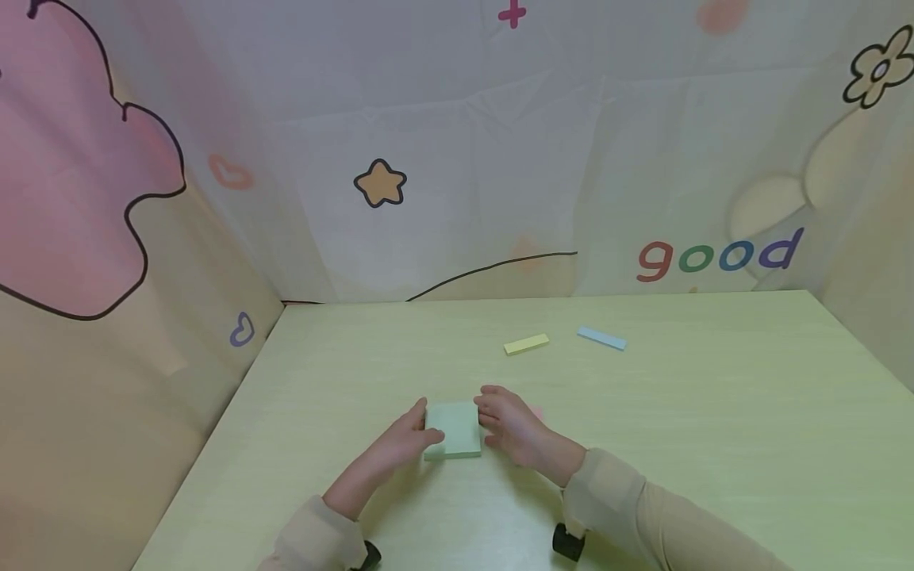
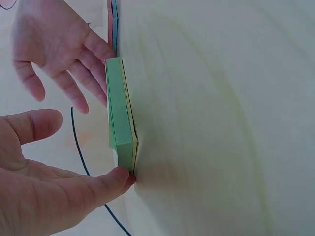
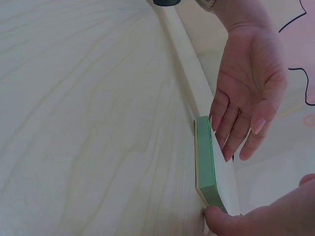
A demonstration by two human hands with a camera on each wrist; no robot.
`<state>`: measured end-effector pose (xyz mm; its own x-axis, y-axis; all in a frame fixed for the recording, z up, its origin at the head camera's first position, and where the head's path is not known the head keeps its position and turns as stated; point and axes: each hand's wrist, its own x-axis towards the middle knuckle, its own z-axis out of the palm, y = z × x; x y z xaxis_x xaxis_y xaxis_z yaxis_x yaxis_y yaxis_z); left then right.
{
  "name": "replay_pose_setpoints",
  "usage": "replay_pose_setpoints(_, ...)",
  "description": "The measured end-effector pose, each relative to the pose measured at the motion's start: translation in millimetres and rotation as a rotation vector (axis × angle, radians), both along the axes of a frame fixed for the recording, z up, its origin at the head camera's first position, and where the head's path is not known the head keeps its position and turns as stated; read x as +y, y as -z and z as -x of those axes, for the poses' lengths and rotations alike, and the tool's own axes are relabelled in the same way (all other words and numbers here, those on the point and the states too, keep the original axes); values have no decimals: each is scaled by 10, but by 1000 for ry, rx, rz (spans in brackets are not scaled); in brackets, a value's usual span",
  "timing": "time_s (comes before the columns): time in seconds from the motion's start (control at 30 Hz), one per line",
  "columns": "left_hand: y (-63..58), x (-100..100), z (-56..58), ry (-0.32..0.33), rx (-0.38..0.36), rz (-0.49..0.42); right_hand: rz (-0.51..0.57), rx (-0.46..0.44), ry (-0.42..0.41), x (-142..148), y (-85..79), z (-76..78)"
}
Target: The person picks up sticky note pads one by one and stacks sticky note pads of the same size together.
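A square light-green sticky-note pad (image 1: 453,432) lies on the table between the two hands, with a thin yellowish layer under its green edge (image 2: 121,108) in the left wrist view. My left hand (image 1: 402,446) is at the pad's left side, fingertips touching its edge. The left thumb is apart from the pad in the left wrist view. Beside the right edge, my right hand (image 1: 516,427) has its fingers extended, and a fingertip is against or very near the pad's corner in the right wrist view. Neither hand is curled round the pad.
Farther back lie a yellow strip pad (image 1: 527,344) and a blue strip pad (image 1: 602,339). A pink piece (image 1: 538,412) shows partly behind the right hand. A printed cloth backdrop (image 1: 457,198) rises along the table's back and left edges.
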<state>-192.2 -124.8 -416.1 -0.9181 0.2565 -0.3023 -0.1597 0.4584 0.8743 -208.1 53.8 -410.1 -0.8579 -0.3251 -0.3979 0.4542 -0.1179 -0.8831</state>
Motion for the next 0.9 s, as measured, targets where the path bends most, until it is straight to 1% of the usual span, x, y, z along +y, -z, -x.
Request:
replay_pose_setpoints(0.33,28,16,-1,-14,-15,2,-9,-32,7,16,-4,-25)
replay_pose_setpoints(0.5,28,17,-7,-14,-11,13,-19,-23,2,26,-28,-52)
replay_pose_setpoints(0.73,-23,26,-66,-12,-4,10,3,-29,-9,72,-81,-88)
replay_pose_setpoints(0.9,-55,37,-103,-13,21,18,32,-36,-26,113,-100,-87)
